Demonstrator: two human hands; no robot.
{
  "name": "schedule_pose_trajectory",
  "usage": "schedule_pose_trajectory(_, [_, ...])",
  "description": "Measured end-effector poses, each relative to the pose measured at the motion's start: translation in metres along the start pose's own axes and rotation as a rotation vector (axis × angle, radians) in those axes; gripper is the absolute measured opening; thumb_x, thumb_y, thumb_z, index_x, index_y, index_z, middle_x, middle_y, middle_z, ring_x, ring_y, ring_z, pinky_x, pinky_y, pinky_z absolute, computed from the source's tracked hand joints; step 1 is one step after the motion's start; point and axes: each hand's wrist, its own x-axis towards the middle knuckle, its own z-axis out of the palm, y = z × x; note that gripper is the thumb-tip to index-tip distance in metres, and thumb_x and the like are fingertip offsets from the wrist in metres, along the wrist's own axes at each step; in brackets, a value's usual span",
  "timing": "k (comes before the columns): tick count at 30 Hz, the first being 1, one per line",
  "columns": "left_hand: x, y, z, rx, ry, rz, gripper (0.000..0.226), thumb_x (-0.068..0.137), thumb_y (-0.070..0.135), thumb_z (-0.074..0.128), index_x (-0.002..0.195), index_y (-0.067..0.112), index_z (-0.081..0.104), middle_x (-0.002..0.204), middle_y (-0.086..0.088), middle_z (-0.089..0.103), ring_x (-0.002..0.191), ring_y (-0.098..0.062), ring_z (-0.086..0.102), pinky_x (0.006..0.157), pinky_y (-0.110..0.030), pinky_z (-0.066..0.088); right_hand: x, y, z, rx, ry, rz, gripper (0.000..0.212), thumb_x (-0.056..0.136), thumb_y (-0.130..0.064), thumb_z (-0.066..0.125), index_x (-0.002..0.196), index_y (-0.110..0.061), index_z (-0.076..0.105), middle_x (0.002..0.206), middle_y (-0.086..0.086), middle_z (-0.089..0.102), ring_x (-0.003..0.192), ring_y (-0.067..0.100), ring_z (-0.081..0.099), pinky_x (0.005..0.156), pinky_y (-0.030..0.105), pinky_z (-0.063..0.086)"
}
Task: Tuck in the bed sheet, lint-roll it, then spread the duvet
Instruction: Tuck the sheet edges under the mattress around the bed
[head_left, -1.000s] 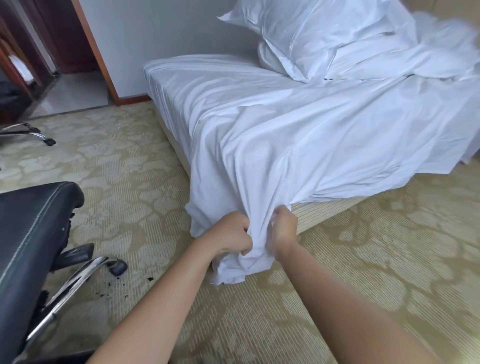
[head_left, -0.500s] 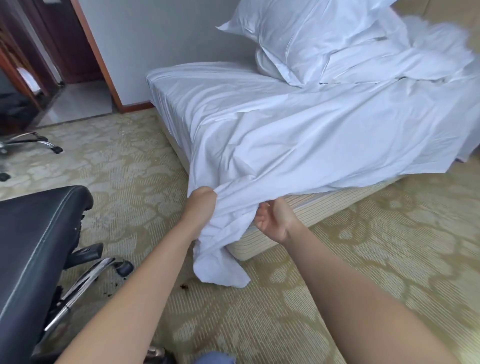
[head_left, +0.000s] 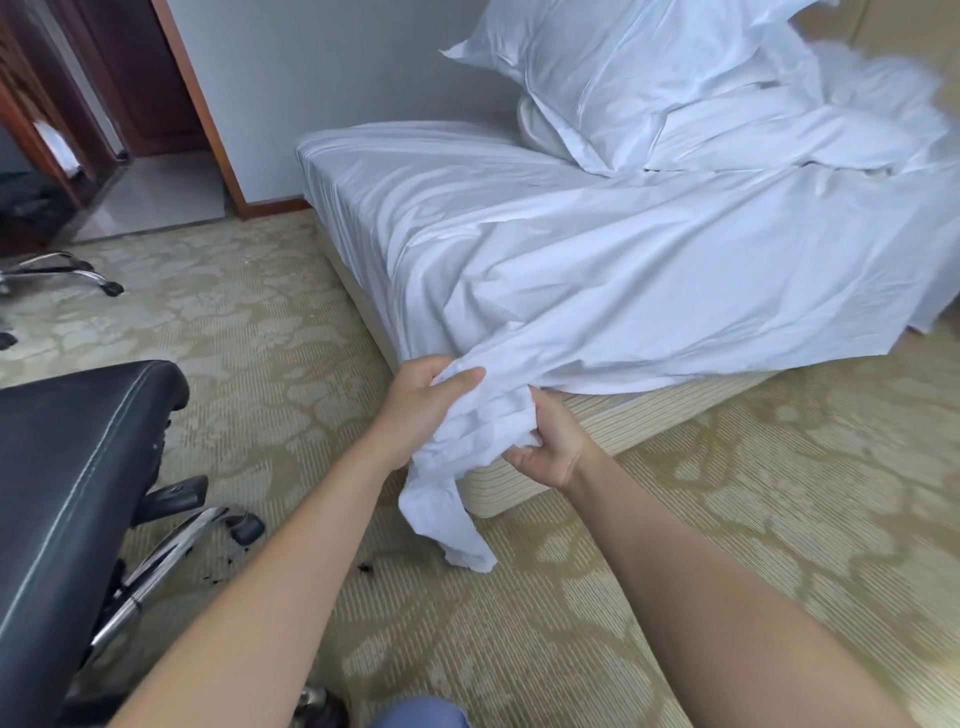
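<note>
While the white bed sheet lies rumpled over the bed in the upper right of the frame, its bunched corner hangs off the bed's near corner at center. The left hand has its grip clenched on that bunch from the left; the right hand grasps it from below, palm up. Pillows sit at top right.

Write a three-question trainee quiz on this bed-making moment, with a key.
1. True or false: both hands grip the bed sheet at the bed's near corner.
2. Where does the sheet's loose tail end? A) on the carpet B) on the office chair C) on the pillow
3. Fill in: the striped bed base under the lifted sheet is ____.

Key: 1 true, left hand and right hand both hold it; 2 A; 3 uncovered.
</note>
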Motion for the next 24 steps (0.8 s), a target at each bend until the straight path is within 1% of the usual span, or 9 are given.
schedule_pose_trajectory(2, [0.002, 0.004, 0.0, -0.047, 0.055, 0.044, 0.029, 0.088, 0.019, 0.068, 0.071, -0.003, 0.058, 0.066, -0.004, 0.043, 0.061, -0.011, 0.043, 0.055, -0.025, 0.031, -0.003, 0.007, -0.01, -0.077, 0.035, 0.106, 0.024, 0.091, -0.013, 0.048, 0.071, -0.015, 0.06, 0.057, -0.004, 0.051, 0.046, 0.007, 0.048, 0.043, 0.017, 0.035])
schedule_pose_trajectory(4, [0.004, 0.008, 0.0, -0.076, 0.122, 0.052, 0.028, 0.089, 0.014, 0.065, 0.066, 0.001, 0.056, 0.06, 0.004, 0.05, 0.058, -0.006, 0.047, 0.054, -0.021, 0.035, -0.009, 0.012, -0.026, -0.25, 0.016, 0.193, 0.03, 0.092, -0.006, 0.042, 0.066, -0.018, 0.049, 0.05, -0.006, 0.038, 0.043, 0.005, 0.036, 0.046, 0.017, 0.023])
schedule_pose_trajectory(6, [0.007, 0.011, 0.001, -0.073, 0.183, 0.076, 0.032, 0.09, 0.01, 0.064, 0.06, 0.01, 0.052, 0.053, 0.013, 0.048, 0.052, 0.001, 0.045, 0.051, -0.015, 0.035, -0.014, 0.016, -0.041, -0.405, 0.031, 0.255, 0.027, 0.091, -0.005, 0.041, 0.07, -0.02, 0.05, 0.053, -0.007, 0.046, 0.047, 0.004, 0.043, 0.051, 0.018, 0.029])
schedule_pose_trajectory(9, [0.011, 0.006, 0.003, 0.009, 0.195, 0.166, 0.037, 0.09, 0.012, 0.065, 0.059, 0.011, 0.044, 0.056, 0.002, 0.035, 0.051, -0.002, 0.034, 0.048, -0.017, 0.026, -0.019, 0.019, -0.054, -0.499, 0.274, 0.244, 0.012, 0.096, -0.018, 0.044, 0.093, -0.022, 0.056, 0.083, -0.006, 0.059, 0.073, 0.007, 0.055, 0.064, 0.023, 0.042])
schedule_pose_trajectory(12, [0.009, -0.006, 0.014, 0.099, 0.168, 0.169, 0.046, 0.09, 0.018, 0.065, 0.053, 0.021, 0.038, 0.052, 0.012, 0.033, 0.049, -0.001, 0.031, 0.049, -0.02, 0.024, -0.021, 0.024, -0.056, -0.266, 0.405, 0.16, 0.021, 0.096, -0.005, 0.042, 0.112, -0.012, 0.053, 0.104, 0.005, 0.061, 0.083, 0.016, 0.061, 0.058, 0.028, 0.056])
schedule_pose_trajectory(15, [0.004, -0.015, 0.026, 0.117, 0.173, 0.125, 0.047, 0.091, 0.021, 0.064, 0.052, 0.028, 0.039, 0.044, 0.016, 0.037, 0.046, 0.001, 0.034, 0.048, -0.017, 0.026, -0.017, 0.032, -0.058, 0.075, 0.442, 0.048, 0.044, 0.085, 0.015, 0.031, 0.117, -0.003, 0.055, 0.115, 0.012, 0.063, 0.094, 0.026, 0.064, 0.057, 0.03, 0.059])
schedule_pose_trajectory(19, [-0.002, -0.03, 0.032, 0.174, 0.112, 0.047, 0.038, 0.09, 0.022, 0.065, 0.057, 0.023, 0.047, 0.052, 0.014, 0.043, 0.048, 0.002, 0.039, 0.049, -0.013, 0.028, -0.011, 0.039, -0.059, 0.076, 0.554, 0.098, 0.03, 0.094, 0.0, 0.043, 0.119, -0.004, 0.059, 0.111, 0.01, 0.068, 0.092, 0.027, 0.067, 0.071, 0.036, 0.06])
schedule_pose_trajectory(21, [-0.004, -0.037, 0.032, 0.217, 0.052, 0.032, 0.03, 0.087, 0.023, 0.069, 0.063, 0.013, 0.054, 0.06, 0.007, 0.047, 0.054, -0.002, 0.042, 0.052, -0.017, 0.031, -0.015, 0.046, -0.064, -0.261, 0.651, 0.201, 0.031, 0.097, -0.01, 0.045, 0.126, -0.006, 0.056, 0.123, 0.011, 0.062, 0.096, 0.025, 0.063, 0.066, 0.029, 0.058])
schedule_pose_trajectory(24, [-0.01, -0.039, 0.032, 0.293, -0.214, -0.028, 0.018, 0.078, 0.014, 0.078, 0.074, 0.01, 0.061, 0.076, -0.001, 0.056, 0.071, -0.008, 0.053, 0.061, -0.012, 0.038, -0.036, 0.052, -0.075, -1.298, 0.545, 0.413, 0.036, 0.098, -0.007, 0.041, 0.132, 0.003, 0.049, 0.13, 0.018, 0.055, 0.113, 0.03, 0.056, 0.087, 0.03, 0.05])
